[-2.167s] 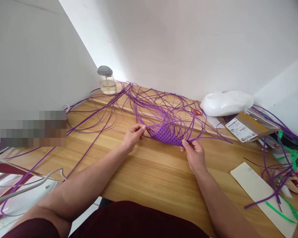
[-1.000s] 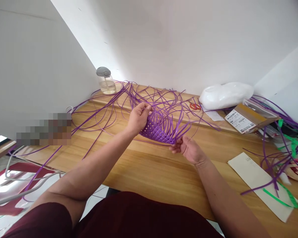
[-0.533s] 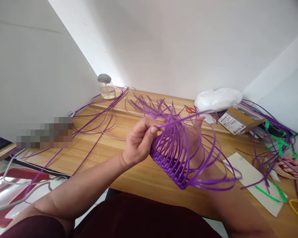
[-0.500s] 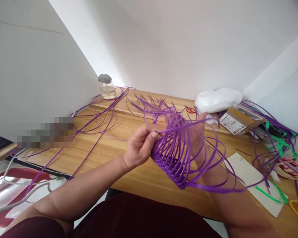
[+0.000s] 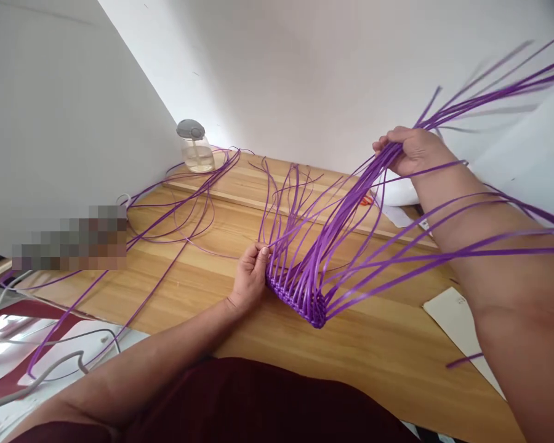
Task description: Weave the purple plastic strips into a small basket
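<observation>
Several purple strands (image 5: pixel 357 191) leave view — tips unseen.

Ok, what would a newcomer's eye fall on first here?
Probably the sheaf of purple strips gripped in the right hand, splaying toward the upper right. Next, the woven purple piece low in the middle, held at its left end by the left hand.
</observation>
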A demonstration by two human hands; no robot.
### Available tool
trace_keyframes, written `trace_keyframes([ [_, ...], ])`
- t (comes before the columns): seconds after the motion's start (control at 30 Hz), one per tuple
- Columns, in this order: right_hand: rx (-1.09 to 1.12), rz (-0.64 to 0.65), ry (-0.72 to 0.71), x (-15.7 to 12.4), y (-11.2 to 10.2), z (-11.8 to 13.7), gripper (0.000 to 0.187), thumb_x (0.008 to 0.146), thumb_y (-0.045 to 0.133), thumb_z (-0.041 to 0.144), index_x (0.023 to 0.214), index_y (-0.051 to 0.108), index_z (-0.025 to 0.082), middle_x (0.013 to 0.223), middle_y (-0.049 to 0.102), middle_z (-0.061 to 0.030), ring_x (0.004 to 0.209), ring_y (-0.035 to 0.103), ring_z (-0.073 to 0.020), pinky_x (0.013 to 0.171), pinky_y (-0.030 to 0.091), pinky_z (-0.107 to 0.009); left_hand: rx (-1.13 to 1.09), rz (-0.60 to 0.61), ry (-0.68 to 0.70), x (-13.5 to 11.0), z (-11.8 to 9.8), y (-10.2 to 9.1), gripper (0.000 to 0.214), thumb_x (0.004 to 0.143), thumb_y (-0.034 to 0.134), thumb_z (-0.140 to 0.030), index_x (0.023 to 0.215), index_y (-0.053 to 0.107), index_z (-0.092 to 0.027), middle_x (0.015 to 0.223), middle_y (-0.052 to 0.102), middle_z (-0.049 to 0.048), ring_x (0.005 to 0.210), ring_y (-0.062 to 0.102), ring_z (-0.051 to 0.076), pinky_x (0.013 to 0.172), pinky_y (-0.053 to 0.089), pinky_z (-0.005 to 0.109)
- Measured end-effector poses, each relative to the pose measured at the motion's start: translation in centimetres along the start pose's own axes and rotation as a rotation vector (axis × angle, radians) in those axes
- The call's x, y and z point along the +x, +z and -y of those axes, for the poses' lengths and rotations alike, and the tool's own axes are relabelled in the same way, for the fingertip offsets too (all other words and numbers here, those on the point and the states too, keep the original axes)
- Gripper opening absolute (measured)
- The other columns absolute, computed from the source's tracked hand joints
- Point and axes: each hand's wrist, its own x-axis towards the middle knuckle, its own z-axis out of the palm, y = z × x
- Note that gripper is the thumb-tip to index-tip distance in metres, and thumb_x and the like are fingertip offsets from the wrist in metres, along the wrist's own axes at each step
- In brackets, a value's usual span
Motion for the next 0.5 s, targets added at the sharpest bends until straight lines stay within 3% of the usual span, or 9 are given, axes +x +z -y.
trace_keyframes([
  [0.07,0.006,0.15,0.14,0.4,0.9,-1.0,0.033,0.105,0.03,0.017,0.122,0.045,-0.006,0.127,0.057,-0.0283,0.079,0.062,-0.0023,0.07,0.044,-0.026,0.012,-0.005,-0.007,0.0,0.5,-0.1,0.033,0.092,0.06,-0.05,0.084,0.062,-0.017,0.069,0.051,-0.0017,0.062,0.042,0.01,0.06,0.038,0.021],
  [0.13,-0.141,0.295,0.213,0.2,1.9,-2.4,0.045,0.108,0.027,0.033,0.129,0.045,-0.003,0.124,0.06,-0.026,0.076,0.061,-0.0045,0.069,0.045,-0.027,0.038,-0.022,0.007,0.2,0.7,-0.1,0.031,0.093,0.059,-0.048,0.087,0.063,-0.018,0.07,0.052,-0.0014,0.063,0.044,0.011,0.061,0.039,0.022],
  [0.2,-0.338,0.421,0.277,-0.7,3.0,-4.2,0.057,0.106,0.028,0.048,0.122,0.054,0.0,0.108,0.066,-0.0208,0.072,0.061,-0.0101,0.068,0.048,-0.03,0.064,-0.073,0.02,0.6,0.7,-0.2,0.031,0.093,0.06,-0.049,0.087,0.064,-0.018,0.07,0.053,-0.0013,0.063,0.045,0.011,0.061,0.039,0.022],
  [0.27,-0.451,0.475,0.325,-2.6,4.0,-6.2,0.055,0.102,0.038,0.055,0.108,0.064,0.006,0.089,0.068,-0.0154,0.07,0.061,-0.0158,0.067,0.05,-0.033,0.07,-0.13,0.003,1.2,0.6,-0.3,0.031,0.092,0.06,-0.049,0.087,0.064,-0.019,0.071,0.055,-0.0011,0.063,0.046,0.011,0.06,0.039,0.022],
  [0.37,-0.532,0.521,0.202,-8.0,4.6,-8.6,0.029,0.091,0.064,0.043,0.086,0.069,0.015,0.08,0.068,-0.01,0.078,0.061,-0.0203,0.073,0.049,-0.032,0.029,-0.165,-0.042,2.0,0.5,-0.4,0.032,0.091,0.061,-0.05,0.086,0.063,-0.019,0.069,0.054,-0.002,0.059,0.044,0.01,0.057,0.037,0.021],
  [0.4,-0.558,0.612,0.025,-10.4,4.4,-9.0,0.022,0.088,0.067,0.038,0.083,0.071,0.017,0.083,0.07,-0.0089,0.08,0.062,-0.0216,0.076,0.05,-0.034,0.009,-0.163,-0.051,2.2,0.5,-0.4,0.033,0.09,0.062,-0.051,0.085,0.062,-0.019,0.067,0.053,-0.0024,0.058,0.042,0.01,0.055,0.036,0.021],
  [0.43,-0.533,0.74,-0.089,-12.9,4.1,-9.2,0.017,0.085,0.069,0.035,0.085,0.073,0.019,0.086,0.072,-0.008,0.081,0.063,-0.0228,0.077,0.05,-0.035,-0.009,-0.156,-0.058,2.3,0.5,-0.4,0.033,0.09,0.062,-0.051,0.085,0.062,-0.019,0.066,0.052,-0.0028,0.057,0.041,0.01,0.054,0.035,0.021],
  [0.5,-0.343,0.901,-0.125,-18.0,3.3,-8.5,0.024,0.086,0.067,0.035,0.106,0.075,0.023,0.101,0.074,-0.0076,0.088,0.067,-0.025,0.079,0.053,-0.038,-0.025,-0.146,-0.068,2.4,0.5,-0.4,0.033,0.09,0.062,-0.052,0.085,0.062,-0.019,0.064,0.05,-0.0034,0.054,0.039,0.009,0.052,0.033,0.021],
])
